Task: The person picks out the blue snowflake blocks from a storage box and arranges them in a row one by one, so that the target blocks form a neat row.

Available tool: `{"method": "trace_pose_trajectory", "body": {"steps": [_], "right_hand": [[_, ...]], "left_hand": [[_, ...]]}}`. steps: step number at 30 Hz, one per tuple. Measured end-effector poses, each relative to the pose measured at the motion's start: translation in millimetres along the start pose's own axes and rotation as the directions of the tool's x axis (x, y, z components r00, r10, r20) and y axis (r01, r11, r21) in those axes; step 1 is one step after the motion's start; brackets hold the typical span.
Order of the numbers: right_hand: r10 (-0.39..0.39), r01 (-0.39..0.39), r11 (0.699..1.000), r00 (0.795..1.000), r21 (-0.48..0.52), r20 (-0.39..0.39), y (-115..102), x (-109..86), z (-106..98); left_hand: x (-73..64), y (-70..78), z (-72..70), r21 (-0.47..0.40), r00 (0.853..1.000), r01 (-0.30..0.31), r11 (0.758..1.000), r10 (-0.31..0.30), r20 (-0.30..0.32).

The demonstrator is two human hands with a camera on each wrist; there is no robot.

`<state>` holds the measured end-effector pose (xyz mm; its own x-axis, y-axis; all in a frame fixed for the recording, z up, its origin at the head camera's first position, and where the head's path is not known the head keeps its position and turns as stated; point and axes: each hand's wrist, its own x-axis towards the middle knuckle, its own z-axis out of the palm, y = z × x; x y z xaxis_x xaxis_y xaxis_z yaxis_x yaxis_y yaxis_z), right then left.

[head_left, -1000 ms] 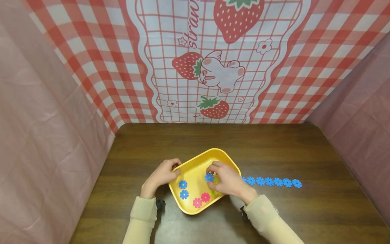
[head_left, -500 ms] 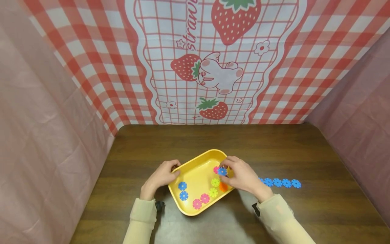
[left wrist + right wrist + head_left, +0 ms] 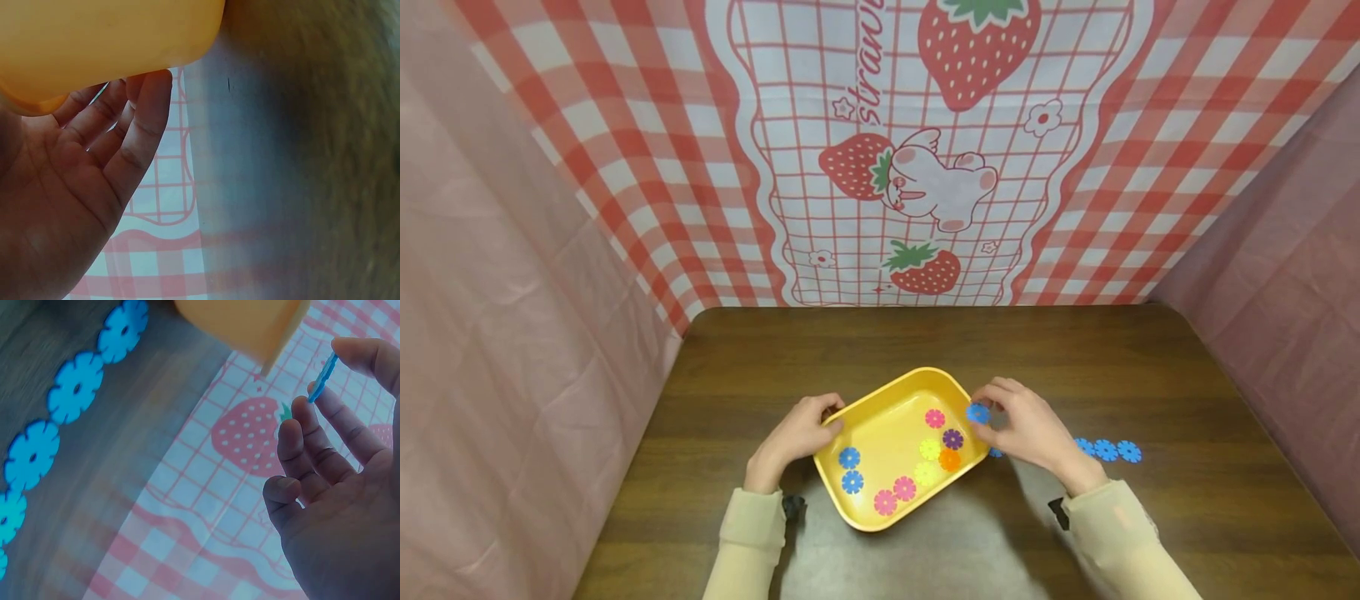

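My right hand (image 3: 1026,423) pinches a blue snowflake disc (image 3: 977,413) between thumb and fingertips, over the right end of the yellow tray (image 3: 880,402). In the right wrist view the pinched disc (image 3: 323,377) is seen edge-on. My left hand (image 3: 800,436) grips the tray's left rim, thumb over the edge and fingers on the outer side. The left wrist view shows those fingers (image 3: 148,119) against the tray's outer wall. Inside lie two blue discs (image 3: 851,469), pink discs (image 3: 895,495), yellow discs (image 3: 928,462), an orange disc (image 3: 950,459) and a purple disc (image 3: 953,438).
A row of blue discs (image 3: 1106,450) stretches across the dark wooden table (image 3: 760,350) to the tray's right, partly hidden behind the right hand and wrist. A checked strawberry cloth (image 3: 925,250) hangs behind the table. Pink curtains (image 3: 535,333) flank both sides.
My right hand has lifted the blue disc from among the tray's discs and carried it right to the tray's rim, uncovering the orange and purple discs. My left hand stays on the tray.
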<state>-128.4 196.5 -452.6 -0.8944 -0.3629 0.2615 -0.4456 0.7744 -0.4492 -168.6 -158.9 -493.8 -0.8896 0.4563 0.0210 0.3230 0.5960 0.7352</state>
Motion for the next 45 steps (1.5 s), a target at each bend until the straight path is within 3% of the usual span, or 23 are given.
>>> {"method": "trace_pose_trajectory", "body": {"steps": [20, 30, 45], "right_hand": [[0.064, -0.065, 0.998, 0.996, -0.02, -0.055, 32, -24.0, -20], [0.034, -0.041, 0.998, 0.992, -0.051, -0.122, 50, -38.8, -29], [0.057, -0.071, 0.994, 0.985, -0.078, -0.164, 72, -59.2, -43]], "left_hand": [[-0.5, 1.3, 0.2, -0.002, 1.0, 0.018, 1.0, -0.018, 0.004], [-1.5, 2.7, -0.1, -0.002, 1.0, 0.023, 1.0, -0.023, 0.006], [-1.4, 3.4, -1.0, -0.011, 1.0, 0.024, 1.0, -0.024, 0.009]]}}
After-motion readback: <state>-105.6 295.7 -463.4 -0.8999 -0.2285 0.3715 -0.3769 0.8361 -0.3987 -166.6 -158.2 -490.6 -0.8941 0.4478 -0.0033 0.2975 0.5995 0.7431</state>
